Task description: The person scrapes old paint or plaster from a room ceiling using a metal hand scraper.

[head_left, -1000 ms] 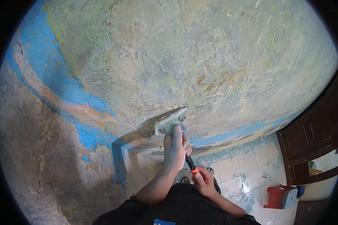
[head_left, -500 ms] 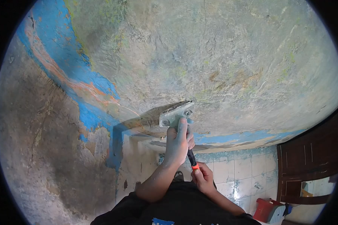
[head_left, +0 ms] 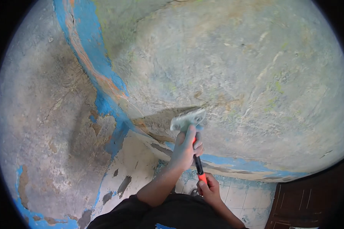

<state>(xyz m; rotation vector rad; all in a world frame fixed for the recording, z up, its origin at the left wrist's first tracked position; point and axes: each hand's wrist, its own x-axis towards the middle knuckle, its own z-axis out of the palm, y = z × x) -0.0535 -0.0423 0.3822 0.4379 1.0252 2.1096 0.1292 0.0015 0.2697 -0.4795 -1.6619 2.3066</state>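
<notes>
A long-handled scraper (head_left: pixel 198 164) with a wide metal head reaches up from near my body to the bare, patchy wall (head_left: pixel 225 72). My left hand (head_left: pixel 185 150) is wrapped round it just below the head, thumb pointing up toward the plate. Lower down, my right hand (head_left: pixel 210 188) grips the orange end of the black and orange handle. The head's upper edge lies at the wall surface, its shadow falling to the left. Blue and orange paint (head_left: pixel 99 78) remains in a band left of the head.
A wall corner with peeling blue paint (head_left: pixel 116 141) runs down at the left. Below the wall are floor tiles (head_left: pixel 239 197). Dark wooden furniture (head_left: pixel 307 196) stands at the lower right. A foot shows partly beyond my dark shirt (head_left: pixel 156 213).
The view has shifted, and the red object at the lower right is out of frame. The scraper head sits slightly further right in view, with both hands still on the tool.
</notes>
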